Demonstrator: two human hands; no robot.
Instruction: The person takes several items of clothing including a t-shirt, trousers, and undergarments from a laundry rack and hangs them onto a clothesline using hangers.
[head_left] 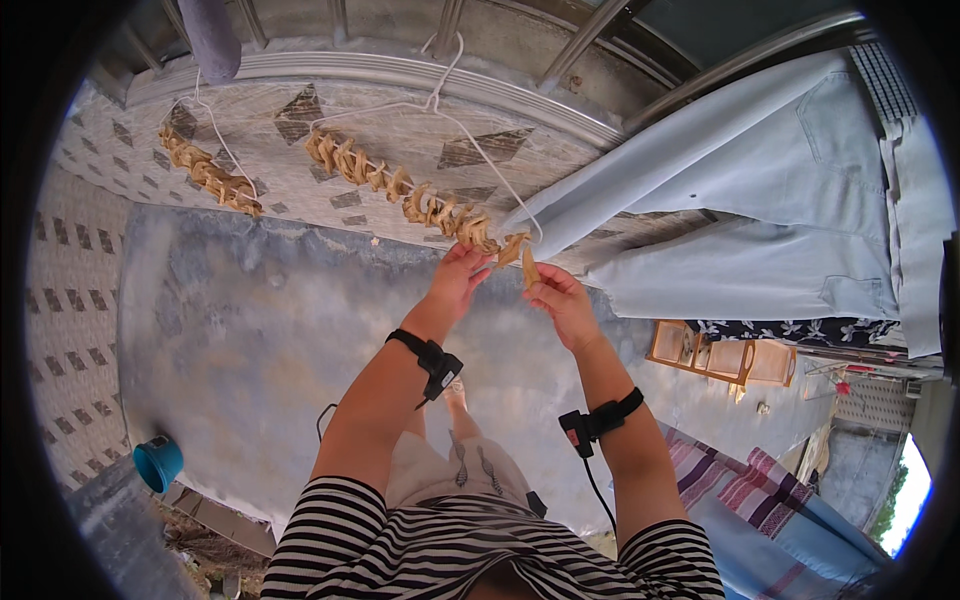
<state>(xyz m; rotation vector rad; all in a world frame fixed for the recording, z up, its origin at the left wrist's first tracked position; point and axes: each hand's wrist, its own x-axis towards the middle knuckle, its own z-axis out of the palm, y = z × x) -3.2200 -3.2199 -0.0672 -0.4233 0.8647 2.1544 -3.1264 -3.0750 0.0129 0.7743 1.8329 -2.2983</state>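
A white wire hanger [487,155] hangs from the window rail, and a row of tan, curled, dried-looking strips [430,210] is threaded along its lower bar. My left hand [462,278] is closed at the right end of this row, its fingertips on the strips there. Just right of it, my right hand [563,303] pinches a flat tan strip [530,268] between thumb and fingers, near the hanger's right corner. What the strips are made of I cannot tell.
A second hanger with tan strips [210,178] hangs to the left. Pale blue jeans [740,170] hang close on the right. Below them stands a wooden rack [725,360]. A teal bucket [158,463] is at lower left, and a striped cloth [760,500] at lower right.
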